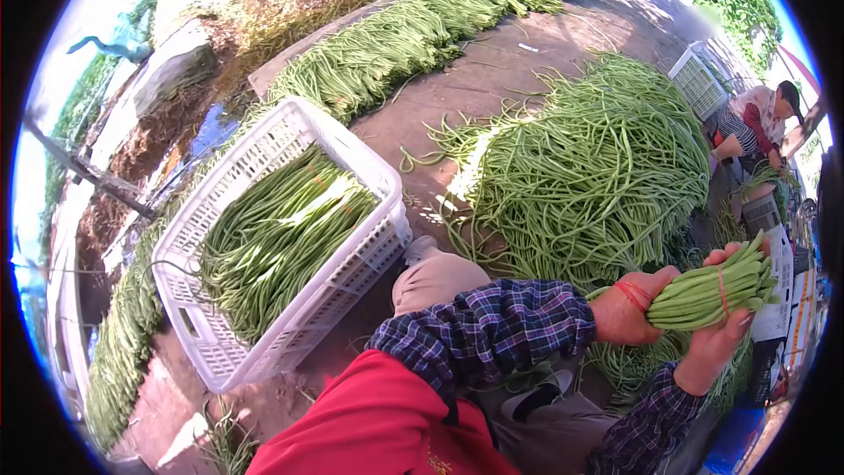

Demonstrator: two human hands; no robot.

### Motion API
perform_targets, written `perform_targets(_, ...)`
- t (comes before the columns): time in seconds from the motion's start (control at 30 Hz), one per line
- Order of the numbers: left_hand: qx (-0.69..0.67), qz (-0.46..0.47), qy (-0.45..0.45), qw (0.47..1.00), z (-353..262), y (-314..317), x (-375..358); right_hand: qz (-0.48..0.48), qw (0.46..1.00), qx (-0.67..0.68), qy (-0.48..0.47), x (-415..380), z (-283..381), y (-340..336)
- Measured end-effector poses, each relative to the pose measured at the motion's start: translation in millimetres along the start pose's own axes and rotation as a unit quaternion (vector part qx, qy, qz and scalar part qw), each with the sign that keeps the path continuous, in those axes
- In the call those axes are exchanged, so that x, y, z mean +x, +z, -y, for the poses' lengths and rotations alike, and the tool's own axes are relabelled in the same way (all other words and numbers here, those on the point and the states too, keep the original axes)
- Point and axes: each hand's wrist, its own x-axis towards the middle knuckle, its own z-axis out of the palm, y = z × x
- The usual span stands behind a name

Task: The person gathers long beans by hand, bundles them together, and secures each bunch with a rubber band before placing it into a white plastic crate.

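A bundle of long green beans (686,301) is held between my two hands at the right, with a red rubber band (723,290) around it. My left hand (626,306) is closed at the bundle's left end, and several red bands (635,294) loop over that hand. Around the bundle's middle, my right hand (716,343) is closed, its fingertips showing at the far side. Below and behind the hands lies a big loose heap of long beans (580,167).
A white plastic crate (286,347) with banded bean bundles (281,237) stands at my left. Rows of beans (378,48) lie on the ground beyond it. Another person (760,123) sits at the far right near a second white crate (699,81).
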Motion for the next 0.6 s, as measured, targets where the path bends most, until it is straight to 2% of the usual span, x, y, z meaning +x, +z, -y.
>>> perform_targets(0.07,-0.014,-0.018,-0.010,1.000,-9,-7,1,-0.144,0.985,0.094,0.003,1,-1,2)
perform_targets(0.1,-0.011,-0.020,-0.010,1.000,-10,-10,2,-0.141,0.985,0.098,0.003,3,-4,-2)
perform_targets(0.17,-0.113,-0.117,0.063,0.985,-18,-15,8,-0.069,0.995,0.016,0.070,8,-14,-18)
perform_targets(0.2,-0.131,-0.144,0.093,0.976,-25,-22,9,-0.110,0.983,-0.020,0.145,3,-20,-28)
perform_targets(0.23,-0.209,-0.167,0.062,0.962,-41,-32,9,-0.111,0.985,-0.014,0.135,1,-27,-31)
perform_targets(0.3,-0.224,-0.253,0.115,0.934,-72,-54,7,-0.124,0.972,-0.050,0.192,-1,-43,-34)
perform_targets(0.37,-0.127,-0.343,0.127,0.922,-122,-86,-7,-0.120,0.973,-0.003,0.197,-2,-65,-42)
perform_targets(0.4,-0.029,-0.346,0.148,0.926,-152,-106,-18,-0.118,0.969,-0.002,0.219,-2,-75,-45)
perform_targets(0.5,0.154,-0.420,0.229,0.865,-227,-157,-59,-0.138,0.955,0.020,0.260,-3,-115,-48)
perform_targets(0.53,0.171,-0.419,0.262,0.853,-253,-172,-76,-0.137,0.952,0.048,0.268,-2,-126,-46)
perform_targets(0.57,0.235,-0.439,0.287,0.818,-275,-184,-91,-0.134,0.949,0.076,0.276,-1,-134,-41)
perform_targets(0.6,0.406,-0.426,0.294,0.754,-294,-201,-116,-0.142,0.945,0.085,0.281,2,-138,-34)
